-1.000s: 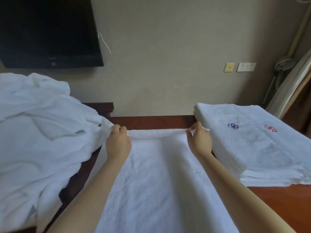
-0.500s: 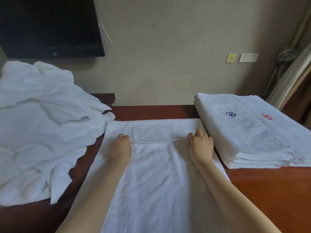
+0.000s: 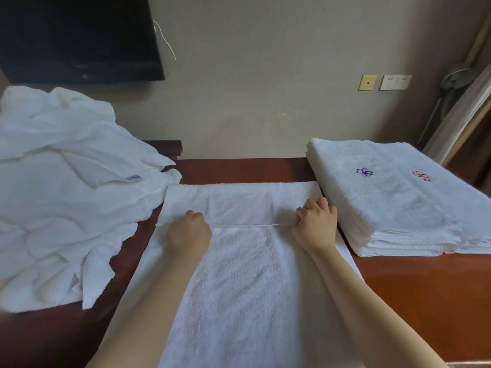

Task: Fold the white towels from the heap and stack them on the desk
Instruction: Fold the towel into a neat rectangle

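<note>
A white towel (image 3: 239, 282) lies lengthwise on the reddish-brown desk (image 3: 414, 293), running from its far part toward me. My left hand (image 3: 189, 232) and my right hand (image 3: 314, 221) each pinch the towel's hemmed edge, which stretches taut between them over the towel's far part. A heap of crumpled white towels (image 3: 66, 197) covers the desk's left side. A neat stack of folded white towels (image 3: 393, 205) with blue and red embroidery sits at the right, close to my right hand.
A dark wall-mounted screen (image 3: 77, 38) hangs above the heap, with a white cable beside it. Wall sockets (image 3: 385, 82) sit at the right. A curtain edge (image 3: 462, 115) runs down the far right. Bare desk shows below the stack.
My hands have drawn the towel's hemmed edge from near the far desk edge back toward me, so a band of towel now lies beyond the hands.
</note>
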The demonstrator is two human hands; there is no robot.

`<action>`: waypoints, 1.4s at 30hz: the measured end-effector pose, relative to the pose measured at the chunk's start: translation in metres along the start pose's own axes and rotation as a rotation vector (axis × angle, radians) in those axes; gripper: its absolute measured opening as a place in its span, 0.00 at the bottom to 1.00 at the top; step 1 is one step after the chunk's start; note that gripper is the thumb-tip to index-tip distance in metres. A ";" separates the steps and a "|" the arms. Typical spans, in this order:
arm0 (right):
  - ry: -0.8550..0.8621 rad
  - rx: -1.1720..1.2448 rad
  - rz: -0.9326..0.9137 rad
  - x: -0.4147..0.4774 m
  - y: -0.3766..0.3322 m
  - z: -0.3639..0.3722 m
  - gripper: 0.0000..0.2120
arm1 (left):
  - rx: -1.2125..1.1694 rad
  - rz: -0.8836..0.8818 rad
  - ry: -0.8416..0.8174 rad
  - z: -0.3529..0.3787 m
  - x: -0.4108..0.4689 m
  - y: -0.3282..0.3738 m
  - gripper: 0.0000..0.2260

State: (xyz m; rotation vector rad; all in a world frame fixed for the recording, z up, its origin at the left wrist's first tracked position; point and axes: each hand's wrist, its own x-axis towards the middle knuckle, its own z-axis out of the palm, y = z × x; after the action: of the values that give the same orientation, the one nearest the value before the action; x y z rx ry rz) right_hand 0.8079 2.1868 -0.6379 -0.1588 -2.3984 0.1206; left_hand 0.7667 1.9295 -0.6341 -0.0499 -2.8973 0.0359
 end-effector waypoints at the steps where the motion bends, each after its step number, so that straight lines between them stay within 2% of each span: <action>1: -0.026 0.013 -0.004 0.000 -0.001 -0.003 0.06 | 0.025 0.012 0.011 -0.001 -0.003 0.001 0.07; 5: -0.141 0.150 -0.096 0.003 -0.010 -0.010 0.11 | -0.237 0.128 0.255 -0.008 -0.007 0.014 0.05; 8: -0.391 0.313 -0.211 0.004 -0.025 -0.010 0.16 | -0.402 0.239 0.311 -0.009 -0.004 0.033 0.15; 11: -0.579 0.406 -0.265 -0.010 -0.034 -0.005 0.22 | -0.329 0.288 0.066 0.004 -0.002 0.037 0.21; 13: -0.652 0.313 -0.267 -0.021 -0.028 0.000 0.23 | -0.228 0.261 -0.126 0.018 0.002 0.029 0.23; 15: -0.706 0.224 -0.183 -0.024 -0.015 0.000 0.26 | -0.203 0.224 -0.214 0.025 0.008 0.023 0.24; 17: -0.672 0.187 -0.103 -0.023 -0.001 -0.003 0.26 | -0.177 0.216 -0.231 0.026 0.010 0.022 0.25; 22: -0.433 0.158 -0.019 -0.020 0.007 -0.010 0.15 | -0.227 0.259 -0.154 0.024 0.004 0.022 0.28; 26: -0.311 0.050 -0.101 -0.015 -0.009 -0.010 0.08 | -0.338 0.341 0.031 0.014 -0.005 0.018 0.16; 30: -0.223 0.030 -0.108 -0.015 -0.011 -0.009 0.07 | -0.255 0.357 0.070 0.006 -0.007 0.006 0.12; 33: -0.086 0.084 -0.162 -0.016 -0.011 -0.009 0.10 | -0.181 0.406 0.074 0.004 -0.009 0.008 0.13; 36: -0.001 0.129 -0.203 -0.018 -0.012 -0.011 0.11 | -0.224 0.375 0.082 0.004 -0.010 0.006 0.17; 38: 0.026 0.167 -0.216 -0.018 -0.011 -0.012 0.10 | -0.267 0.350 0.071 0.005 -0.008 0.003 0.18; 42: -0.015 0.175 -0.241 -0.019 -0.012 -0.015 0.06 | -0.295 0.384 0.184 0.003 -0.012 0.005 0.12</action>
State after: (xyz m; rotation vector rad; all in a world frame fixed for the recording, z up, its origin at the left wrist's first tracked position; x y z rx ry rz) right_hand 0.8306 2.1725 -0.6377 0.2126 -2.3869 0.2181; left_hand 0.7776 1.9343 -0.6402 -0.6241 -2.6428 -0.3105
